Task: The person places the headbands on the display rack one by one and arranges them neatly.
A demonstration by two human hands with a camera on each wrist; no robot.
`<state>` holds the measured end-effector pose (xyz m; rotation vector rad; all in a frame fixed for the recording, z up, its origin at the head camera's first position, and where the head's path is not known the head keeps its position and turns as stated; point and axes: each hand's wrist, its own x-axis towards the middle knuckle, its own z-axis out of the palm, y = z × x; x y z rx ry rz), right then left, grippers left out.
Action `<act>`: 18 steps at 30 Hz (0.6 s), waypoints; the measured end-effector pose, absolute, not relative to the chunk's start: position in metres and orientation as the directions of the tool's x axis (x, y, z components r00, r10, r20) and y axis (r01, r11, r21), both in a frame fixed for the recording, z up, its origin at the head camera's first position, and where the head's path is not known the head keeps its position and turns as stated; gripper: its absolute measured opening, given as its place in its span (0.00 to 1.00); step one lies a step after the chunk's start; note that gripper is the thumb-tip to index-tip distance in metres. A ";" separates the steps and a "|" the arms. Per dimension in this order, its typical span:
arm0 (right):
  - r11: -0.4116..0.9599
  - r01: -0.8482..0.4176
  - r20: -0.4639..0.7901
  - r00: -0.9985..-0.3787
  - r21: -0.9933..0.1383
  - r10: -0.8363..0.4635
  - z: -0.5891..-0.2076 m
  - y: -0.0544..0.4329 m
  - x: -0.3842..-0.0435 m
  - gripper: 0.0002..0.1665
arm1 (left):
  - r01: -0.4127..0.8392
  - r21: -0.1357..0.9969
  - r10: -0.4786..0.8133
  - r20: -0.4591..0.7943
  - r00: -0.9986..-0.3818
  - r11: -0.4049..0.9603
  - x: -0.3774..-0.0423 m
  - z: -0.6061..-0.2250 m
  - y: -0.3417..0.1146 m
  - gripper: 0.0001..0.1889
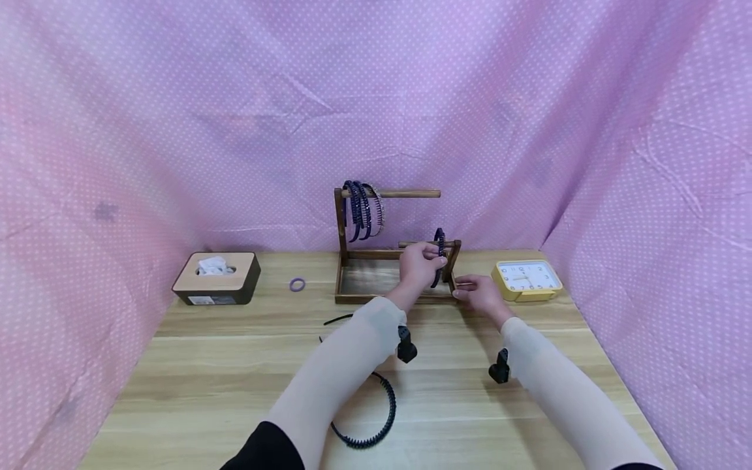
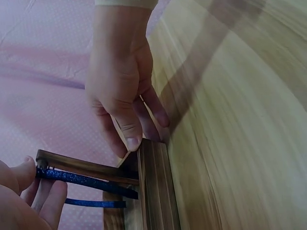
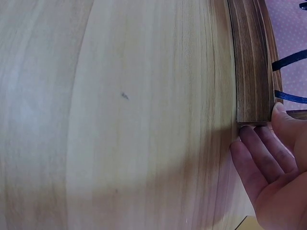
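Note:
A dark blue headband (image 1: pixel 439 235) hangs at the short lower bar of a brown wooden rack (image 1: pixel 364 299). My left hand (image 1: pixel 416 266) pinches this headband between thumb and fingers, close to the bar's right post. In the left wrist view the headband (image 2: pixel 91 180) looks glittery, and part of that left hand (image 2: pixel 29 194) shows at the lower left. My right hand (image 1: pixel 480 294) grips the right end of the rack's base. The right wrist view has its thumb on the base's edge and its fingers (image 3: pixel 264 155) against the end.
Several headbands (image 1: pixel 360 212) hang on the rack's tall upper bar. A black toothed headband (image 1: pixel 390 408) lies on the table (image 1: pixel 235 391), partly behind my left forearm. A tissue box (image 1: pixel 223 279) and a purple ring (image 1: pixel 297 284) are to the left, a yellow clock (image 1: pixel 527 281) to the right.

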<state>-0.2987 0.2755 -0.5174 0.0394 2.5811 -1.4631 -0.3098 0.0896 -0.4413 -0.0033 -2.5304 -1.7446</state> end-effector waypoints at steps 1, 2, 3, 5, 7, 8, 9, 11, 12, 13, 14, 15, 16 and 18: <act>0.514 0.107 -0.160 -0.985 -0.851 -0.062 -0.518 0.276 -0.299 0.26 | 0.032 0.937 -0.044 0.050 -0.998 0.349 -0.311 -0.442 0.092 0.09; 0.514 0.103 -0.156 -0.986 -0.851 -0.061 -0.518 0.276 -0.299 0.26 | 0.027 0.939 -0.049 0.047 -0.998 0.342 -0.312 -0.442 0.095 0.08; 0.509 0.101 -0.152 -0.986 -0.855 -0.061 -0.518 0.277 -0.299 0.26 | 0.028 0.942 -0.050 0.048 -0.998 0.335 -0.313 -0.442 0.098 0.08; 0.501 0.101 -0.153 -0.986 -0.859 -0.063 -0.517 0.276 -0.299 0.26 | 0.020 0.947 -0.055 0.040 -0.998 0.320 -0.313 -0.442 0.101 0.09; 0.495 0.104 -0.154 -0.986 -0.863 -0.062 -0.517 0.276 -0.299 0.26 | 0.012 0.949 -0.054 0.031 -0.998 0.316 -0.313 -0.441 0.104 0.09; 0.496 0.104 -0.155 -0.986 -0.862 -0.062 -0.517 0.276 -0.299 0.26 | 0.008 0.948 -0.053 0.026 -0.998 0.319 -0.313 -0.441 0.105 0.09; 0.495 0.107 -0.158 -0.986 -0.862 -0.062 -0.516 0.276 -0.299 0.26 | 0.002 0.946 -0.053 0.020 -0.998 0.323 -0.313 -0.441 0.107 0.09; 0.506 0.107 -0.161 -0.985 -0.856 -0.064 -0.517 0.276 -0.299 0.26 | -0.012 0.944 -0.055 0.007 -0.998 0.329 -0.312 -0.441 0.109 0.09; 0.514 0.104 -0.161 -0.985 -0.851 -0.066 -0.517 0.276 -0.299 0.26 | -0.013 0.944 -0.053 0.005 -0.999 0.331 -0.312 -0.441 0.109 0.09; 0.520 0.104 -0.162 -0.984 -0.848 -0.067 -0.517 0.276 -0.299 0.26 | -0.014 0.945 -0.052 0.003 -0.999 0.327 -0.311 -0.441 0.110 0.09; 0.526 0.105 -0.164 -0.984 -0.844 -0.066 -0.518 0.276 -0.299 0.26 | -0.014 0.946 -0.051 0.003 -0.999 0.324 -0.311 -0.442 0.110 0.09; 0.529 0.107 -0.167 -0.984 -0.842 -0.066 -0.518 0.276 -0.299 0.26 | -0.015 0.947 -0.051 0.002 -0.999 0.320 -0.311 -0.442 0.110 0.09; 0.534 0.106 -0.167 -0.984 -0.839 -0.066 -0.519 0.276 -0.299 0.26 | -0.014 0.948 -0.050 0.002 -0.999 0.317 -0.310 -0.442 0.110 0.09; 0.541 0.108 -0.169 -0.983 -0.834 -0.065 -0.519 0.276 -0.298 0.26 | -0.013 0.950 -0.049 0.002 -0.999 0.311 -0.310 -0.442 0.110 0.08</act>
